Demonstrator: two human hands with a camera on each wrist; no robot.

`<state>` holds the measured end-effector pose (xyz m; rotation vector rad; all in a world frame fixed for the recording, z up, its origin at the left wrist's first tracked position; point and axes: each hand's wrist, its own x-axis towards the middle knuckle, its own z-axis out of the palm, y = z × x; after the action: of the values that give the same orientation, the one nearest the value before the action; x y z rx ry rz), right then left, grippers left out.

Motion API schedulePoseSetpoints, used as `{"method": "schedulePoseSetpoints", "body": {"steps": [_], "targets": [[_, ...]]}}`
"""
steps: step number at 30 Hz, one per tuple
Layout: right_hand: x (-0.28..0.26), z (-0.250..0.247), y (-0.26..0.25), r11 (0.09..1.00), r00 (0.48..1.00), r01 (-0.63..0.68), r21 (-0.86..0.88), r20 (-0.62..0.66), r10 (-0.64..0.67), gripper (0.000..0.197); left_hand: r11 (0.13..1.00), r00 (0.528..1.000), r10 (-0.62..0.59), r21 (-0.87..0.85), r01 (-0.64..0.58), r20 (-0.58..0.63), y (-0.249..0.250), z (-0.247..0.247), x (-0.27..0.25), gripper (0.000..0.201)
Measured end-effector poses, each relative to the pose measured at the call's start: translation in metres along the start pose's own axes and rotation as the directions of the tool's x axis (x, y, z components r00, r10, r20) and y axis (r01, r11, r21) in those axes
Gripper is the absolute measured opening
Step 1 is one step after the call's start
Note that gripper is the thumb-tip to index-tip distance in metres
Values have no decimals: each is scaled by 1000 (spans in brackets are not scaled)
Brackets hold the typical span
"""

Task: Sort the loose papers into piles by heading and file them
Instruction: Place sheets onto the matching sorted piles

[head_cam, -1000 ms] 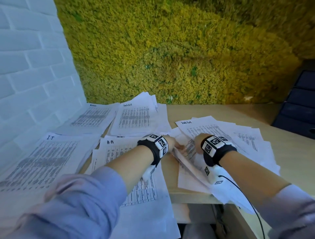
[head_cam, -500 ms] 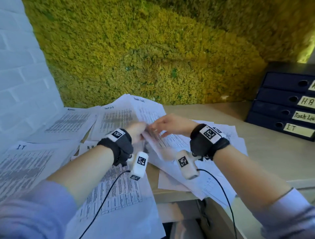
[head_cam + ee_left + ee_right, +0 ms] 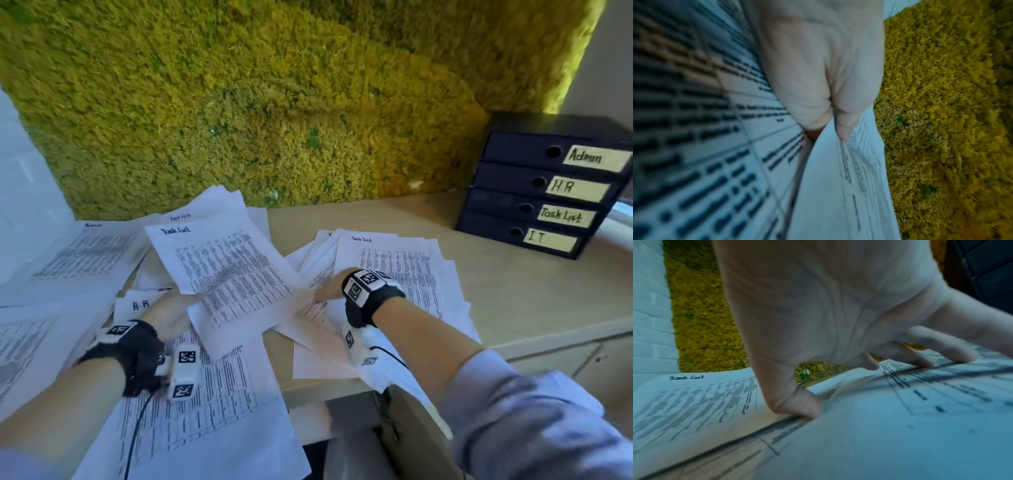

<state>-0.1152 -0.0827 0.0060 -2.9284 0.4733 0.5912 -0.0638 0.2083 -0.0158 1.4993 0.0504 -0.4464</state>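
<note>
— White paper or card: what was pinched by the left hand [image 3: 170, 313]?

— A printed sheet headed "Task List" [image 3: 226, 277] was clamped at its lower left corner between thumb and fingers and held over the HR pile [image 3: 191, 387].

— And the right hand [image 3: 330, 289]?

— Its fingers were spread and pressed on the loose papers [image 3: 404, 274] on the desk [image 3: 513, 301]; whether an edge was caught under the thumb could not be told, owing to blur.

— The binders [image 3: 544, 192]?

— Stacked at far right, labelled Admin, HR, Task List, IT.
</note>
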Motion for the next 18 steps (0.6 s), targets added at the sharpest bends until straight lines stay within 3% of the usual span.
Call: {"method": "schedulePoseSetpoints", "body": {"steps": [2, 6, 8, 10, 12, 13, 15, 16, 18], "targets": [[9, -2, -3, 999, 1000, 6, -54, -15, -7, 17, 1000, 1000, 4, -7, -4, 10, -1, -4, 2, 31], [-2, -7, -13, 996, 999, 37, -75, 1, -37, 20, 1000, 1000, 0, -9, 1, 10, 0, -4, -1, 32], [32, 3, -12, 997, 999, 40, -71, -20, -41, 40, 1000, 999, -18, -14, 18, -30, 0, -8, 0, 42], [56, 13, -13, 992, 1000, 3, -125, -6, -4, 81, 1000, 998, -21, -13, 20, -64, 0, -9, 0, 45], [42, 9, -8, 997, 999, -34, -68, -39, 32, 106, 999, 998, -5, 32, 7, -62, 2, -1, -7, 44], [16, -2, -9, 996, 998, -26, -82, -60, 22, 105, 999, 999, 5, 50, -2, -48, 2, 0, -5, 45], [-25, -28, -9, 998, 986, -6, -58, -168, -4, 65, 996, 998, 3, 88, 1, -56, 1, 1, -7, 39], [-26, -38, -9, 999, 965, 5, -44, -260, -17, 49, 995, 998, -11, 96, 17, -62, 1, -3, -5, 33], [-29, -52, -25, 999, 898, 18, -32, -438, -30, 39, 996, 998, -37, 82, 41, -53, -3, -15, 3, 28]]}}
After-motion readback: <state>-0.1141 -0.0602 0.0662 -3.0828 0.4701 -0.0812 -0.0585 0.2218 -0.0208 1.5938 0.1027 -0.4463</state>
